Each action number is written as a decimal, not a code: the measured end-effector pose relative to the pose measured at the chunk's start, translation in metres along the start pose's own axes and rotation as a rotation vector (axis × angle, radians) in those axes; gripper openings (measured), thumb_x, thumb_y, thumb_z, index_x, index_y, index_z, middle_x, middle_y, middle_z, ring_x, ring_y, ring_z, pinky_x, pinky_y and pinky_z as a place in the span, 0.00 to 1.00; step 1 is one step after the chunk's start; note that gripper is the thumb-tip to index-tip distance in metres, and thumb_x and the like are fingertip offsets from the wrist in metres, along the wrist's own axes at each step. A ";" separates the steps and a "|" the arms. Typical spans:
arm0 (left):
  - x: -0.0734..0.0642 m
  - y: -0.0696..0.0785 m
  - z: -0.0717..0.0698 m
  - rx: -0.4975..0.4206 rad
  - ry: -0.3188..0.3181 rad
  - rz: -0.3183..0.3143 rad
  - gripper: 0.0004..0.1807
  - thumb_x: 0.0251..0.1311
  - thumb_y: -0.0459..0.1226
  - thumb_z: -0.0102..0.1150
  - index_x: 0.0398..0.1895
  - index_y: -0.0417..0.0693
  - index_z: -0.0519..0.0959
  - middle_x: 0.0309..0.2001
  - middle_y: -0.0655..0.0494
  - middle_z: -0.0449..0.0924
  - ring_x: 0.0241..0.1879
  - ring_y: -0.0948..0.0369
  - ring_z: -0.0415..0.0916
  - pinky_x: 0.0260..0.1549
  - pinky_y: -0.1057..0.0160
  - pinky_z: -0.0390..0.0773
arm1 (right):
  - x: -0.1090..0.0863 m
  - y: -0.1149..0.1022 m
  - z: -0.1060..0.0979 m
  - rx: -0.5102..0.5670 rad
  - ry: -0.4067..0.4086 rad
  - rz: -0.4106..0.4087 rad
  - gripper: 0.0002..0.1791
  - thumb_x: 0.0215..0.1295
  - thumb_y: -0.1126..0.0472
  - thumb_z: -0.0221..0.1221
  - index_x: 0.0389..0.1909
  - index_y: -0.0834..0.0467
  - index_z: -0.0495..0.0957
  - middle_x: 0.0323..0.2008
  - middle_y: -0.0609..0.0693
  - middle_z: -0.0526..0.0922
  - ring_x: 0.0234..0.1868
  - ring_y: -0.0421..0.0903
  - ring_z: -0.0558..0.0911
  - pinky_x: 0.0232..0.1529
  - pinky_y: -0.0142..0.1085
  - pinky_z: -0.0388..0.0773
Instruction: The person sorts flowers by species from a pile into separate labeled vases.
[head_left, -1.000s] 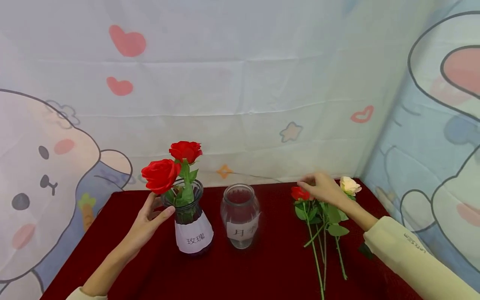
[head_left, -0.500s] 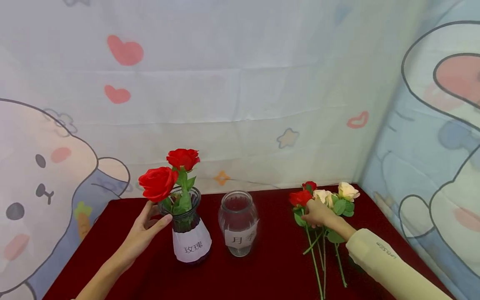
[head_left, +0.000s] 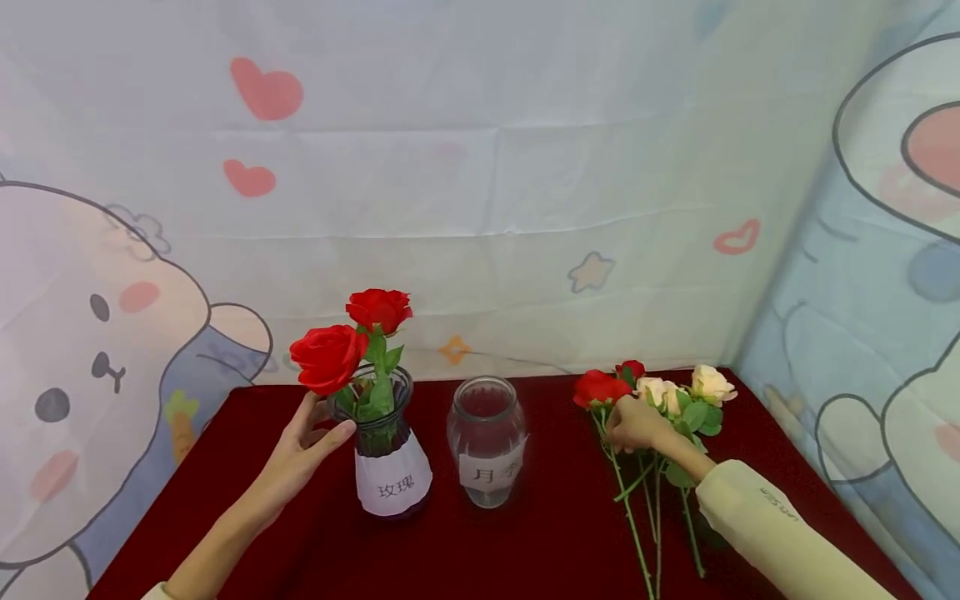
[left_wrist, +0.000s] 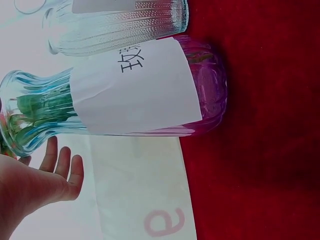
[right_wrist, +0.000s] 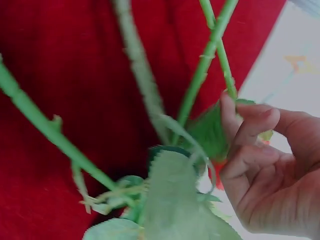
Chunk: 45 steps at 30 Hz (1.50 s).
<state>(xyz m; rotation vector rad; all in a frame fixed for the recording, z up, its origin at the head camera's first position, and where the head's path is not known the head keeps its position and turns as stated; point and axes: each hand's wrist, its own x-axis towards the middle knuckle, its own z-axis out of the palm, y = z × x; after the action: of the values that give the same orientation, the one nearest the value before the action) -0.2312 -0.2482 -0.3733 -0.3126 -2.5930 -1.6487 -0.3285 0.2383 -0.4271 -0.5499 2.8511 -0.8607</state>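
My left hand [head_left: 303, 442] is at the neck of a ribbed glass vase [head_left: 393, 485] with a paper label, holding two red roses [head_left: 328, 358]. Its fingers [left_wrist: 63, 162] extend loosely beside the neck in the left wrist view. My right hand [head_left: 637, 423] pinches the stem of a red rose [head_left: 600, 388] just below its bloom. Seen from the right wrist, curled fingers [right_wrist: 250, 130] meet at the green stem [right_wrist: 226, 65]. Beside them lie another red rose [head_left: 632, 369] and cream roses [head_left: 712, 385].
A clear glass jar [head_left: 487, 425] with a paper label stands right of the vase. Long stems [head_left: 637, 533] run toward the front of the dark red cloth [head_left: 525, 550]. A printed fabric backdrop [head_left: 487, 192] rises behind the table and along its sides.
My right hand has come down from above the red bloom to its stem, and its fingers have closed there. The left hand stays at the vase neck. The head view has shifted slightly.
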 end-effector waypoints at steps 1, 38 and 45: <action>0.001 0.000 0.000 0.002 -0.002 -0.003 0.45 0.74 0.48 0.53 0.84 0.63 0.38 0.77 0.38 0.56 0.68 0.37 0.64 0.60 0.32 0.72 | -0.001 -0.001 -0.004 0.047 -0.010 -0.014 0.08 0.61 0.71 0.59 0.28 0.68 0.86 0.17 0.58 0.85 0.12 0.39 0.76 0.24 0.39 0.75; 0.001 -0.003 0.000 -0.015 0.005 0.024 0.42 0.75 0.46 0.52 0.83 0.60 0.40 0.75 0.39 0.59 0.66 0.39 0.67 0.61 0.34 0.72 | -0.042 -0.033 -0.089 0.694 0.392 0.052 0.34 0.76 0.57 0.56 0.73 0.71 0.59 0.28 0.29 0.86 0.19 0.32 0.75 0.20 0.29 0.62; 0.001 -0.002 -0.001 -0.010 0.002 -0.004 0.43 0.75 0.47 0.52 0.84 0.62 0.39 0.76 0.39 0.57 0.66 0.39 0.66 0.61 0.34 0.72 | -0.044 -0.030 -0.095 0.873 0.463 -0.026 0.14 0.74 0.58 0.61 0.55 0.58 0.75 0.29 0.36 0.89 0.18 0.35 0.76 0.24 0.27 0.70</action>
<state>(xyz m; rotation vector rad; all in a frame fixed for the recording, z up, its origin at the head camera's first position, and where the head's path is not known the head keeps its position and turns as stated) -0.2324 -0.2497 -0.3751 -0.3053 -2.5861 -1.6633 -0.2985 0.2805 -0.3314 -0.2821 2.3913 -2.2783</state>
